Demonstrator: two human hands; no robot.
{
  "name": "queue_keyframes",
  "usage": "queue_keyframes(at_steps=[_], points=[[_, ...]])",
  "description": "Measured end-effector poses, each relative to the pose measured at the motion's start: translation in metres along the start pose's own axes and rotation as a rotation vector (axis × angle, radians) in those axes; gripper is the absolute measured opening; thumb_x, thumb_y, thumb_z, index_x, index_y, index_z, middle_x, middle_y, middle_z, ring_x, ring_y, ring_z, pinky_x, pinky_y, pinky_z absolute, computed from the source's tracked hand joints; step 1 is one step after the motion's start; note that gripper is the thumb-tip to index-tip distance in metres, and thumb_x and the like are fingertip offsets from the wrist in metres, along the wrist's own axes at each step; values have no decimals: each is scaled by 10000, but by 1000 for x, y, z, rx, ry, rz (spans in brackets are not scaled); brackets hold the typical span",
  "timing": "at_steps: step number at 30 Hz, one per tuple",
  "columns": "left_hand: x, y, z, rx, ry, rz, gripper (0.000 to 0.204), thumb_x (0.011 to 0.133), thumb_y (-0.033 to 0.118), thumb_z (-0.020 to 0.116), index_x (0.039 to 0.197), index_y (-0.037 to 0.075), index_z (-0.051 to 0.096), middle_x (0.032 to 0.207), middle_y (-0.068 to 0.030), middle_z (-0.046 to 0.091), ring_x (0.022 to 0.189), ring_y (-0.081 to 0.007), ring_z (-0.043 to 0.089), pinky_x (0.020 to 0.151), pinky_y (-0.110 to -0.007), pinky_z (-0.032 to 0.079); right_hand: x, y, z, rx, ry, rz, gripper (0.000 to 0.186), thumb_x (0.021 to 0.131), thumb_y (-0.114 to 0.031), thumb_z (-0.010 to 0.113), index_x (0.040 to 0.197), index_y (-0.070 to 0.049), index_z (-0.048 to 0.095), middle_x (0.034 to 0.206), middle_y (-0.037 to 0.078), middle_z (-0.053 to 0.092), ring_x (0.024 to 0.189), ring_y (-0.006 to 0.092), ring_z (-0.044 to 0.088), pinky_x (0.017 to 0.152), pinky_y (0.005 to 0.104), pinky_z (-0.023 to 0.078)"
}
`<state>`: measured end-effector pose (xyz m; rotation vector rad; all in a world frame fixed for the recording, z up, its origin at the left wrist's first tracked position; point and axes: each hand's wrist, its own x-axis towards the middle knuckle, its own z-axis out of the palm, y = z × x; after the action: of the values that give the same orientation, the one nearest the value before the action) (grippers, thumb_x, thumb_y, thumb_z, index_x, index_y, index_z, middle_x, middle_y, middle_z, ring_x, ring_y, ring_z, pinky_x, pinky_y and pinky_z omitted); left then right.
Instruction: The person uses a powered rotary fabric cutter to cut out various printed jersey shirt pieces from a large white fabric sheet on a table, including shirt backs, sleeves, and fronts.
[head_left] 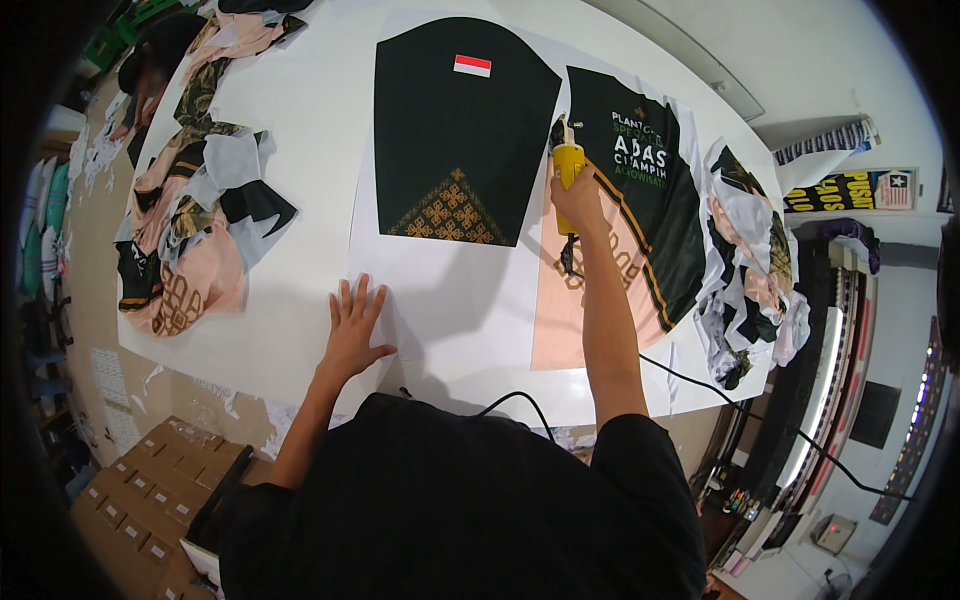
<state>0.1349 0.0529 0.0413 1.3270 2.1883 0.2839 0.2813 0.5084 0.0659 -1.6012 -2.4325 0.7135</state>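
Note:
My right hand (pixel 582 205) is wrapped around a yellow electric fabric cutter (pixel 568 160), whose metal head points away from me. The cutter stands at the gap between two printed fabric pieces. On its left lies a dark green sleeve-shaped piece (pixel 450 125) with a red-and-white flag patch and a gold pattern. To its right is a dark green and peach panel (pixel 685 260) with lettering and an orange stripe. Below the sleeve piece, my left hand (pixel 352 325) lies flat with fingers spread on the white sheet (pixel 450 330). The cutter's blade is too small to make out.
Heaps of printed fabric pieces lie at the table's left (pixel 195 230) and right (pixel 755 260). A black power cord (pixel 740 405) runs off to the right. Stacked cardboard boxes (pixel 150 500) stand at the lower left. Another person (pixel 160 60) is at the far left.

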Motion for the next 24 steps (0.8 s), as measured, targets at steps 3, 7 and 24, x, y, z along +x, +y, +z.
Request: queue_keyframes(at_steps=[3, 7, 24], points=[[0, 0, -1, 1, -9, -6, 1181, 688, 383, 917, 1642, 190, 248, 1716, -186, 82, 1552, -520, 16, 1227, -672, 61, 6, -3, 2, 17, 20, -9, 679, 898, -371, 648, 1280, 128, 390, 1068, 397, 669, 974, 512, 698, 850, 519, 576], [1, -3, 2, -14, -21, -4, 1187, 695, 385, 910, 1648, 186, 231, 1718, -196, 50, 1555, -518, -9, 1232, -661, 44, 9, -4, 8, 27, 64, -15, 680, 895, -373, 650, 1264, 133, 387, 1038, 407, 665, 947, 534, 688, 817, 534, 575], [2, -1, -4, -15, -48, -9, 1178, 706, 395, 901, 1650, 180, 229, 1720, -203, 54, 1553, -524, 4, 1224, -679, 57, 74, -26, 3, -29, 82, 79, 640, 864, -390, 686, 1210, 91, 444, 1125, 366, 667, 1038, 486, 693, 916, 498, 568]])
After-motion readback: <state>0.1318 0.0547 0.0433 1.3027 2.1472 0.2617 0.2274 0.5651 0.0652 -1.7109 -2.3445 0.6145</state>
